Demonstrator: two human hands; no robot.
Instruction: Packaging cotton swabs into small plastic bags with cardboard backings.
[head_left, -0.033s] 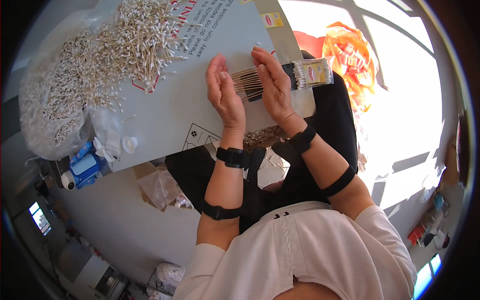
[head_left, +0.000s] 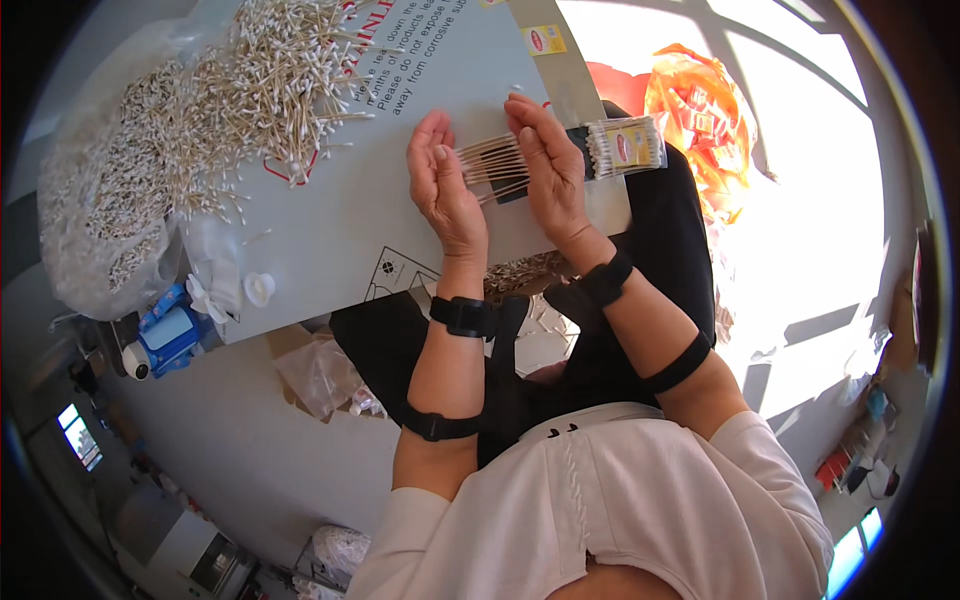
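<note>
The left grip [head_left: 447, 195] is held uncurled and slightly cupped, its palm turned right toward one end of a bundle of cotton swabs [head_left: 490, 160]; the right grip [head_left: 553, 178] is likewise left loosely extended, set across the bundle's right part. Neither is closed around the sticks, and whether the tips are pressed by the palms cannot be told. The bundle is laid lengthwise between the two, over a dark flat piece [head_left: 513, 190] on the worktop [head_left: 350, 220].

Each swab should be found very light, with a thin, fairly stiff stick and soft tips that could be crushed or soiled. Loose sticks may be rolled or splayed easily, so they would best be taken around the middle of the shafts, with the ends only lightly touched.

Just to the right, a clear packet [head_left: 628, 147] of swabs with a yellow label is seen reaching past the worktop's edge. Farther right, an orange bag [head_left: 690, 120] is seen. Well to the left, a large heap of swabs [head_left: 285, 85] is spread, partly contained in a clear plastic bag [head_left: 75, 240]; a small white round piece [head_left: 260, 290] is set nearer.
</note>
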